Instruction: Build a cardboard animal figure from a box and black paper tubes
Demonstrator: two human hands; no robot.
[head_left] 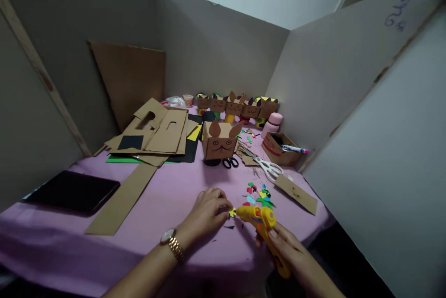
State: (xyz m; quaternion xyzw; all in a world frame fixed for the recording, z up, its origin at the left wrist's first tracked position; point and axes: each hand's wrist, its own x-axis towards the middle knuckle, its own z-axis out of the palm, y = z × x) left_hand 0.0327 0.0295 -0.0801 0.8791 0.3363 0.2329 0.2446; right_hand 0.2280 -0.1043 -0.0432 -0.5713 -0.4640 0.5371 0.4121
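My right hand [284, 244] is wrapped round a yellow hot glue gun [256, 216], its nozzle pointing left. At the nozzle's tip is a small yellow paper cutout [232, 213], pinched in the fingertips of my left hand [212, 209]. A gold watch [170, 238] is on my left wrist. Just beyond the glue gun lies a pile of small coloured paper cutouts [259, 195] in red, green, blue and yellow. Farther back stands a cardboard box with an animal face and ears [220, 145], with black-handled scissors [230, 163] beside its base.
Stacked cardboard pieces [167, 131] and a black tablet [75, 191] lie at left. To the right are white-handled scissors [270, 168], a cardboard strip [296, 193], a box of pens [278, 149] and a pink bottle [272, 125]. Several cardboard animal heads [234, 107] line the back; grey partitions [223, 47] surround the table.
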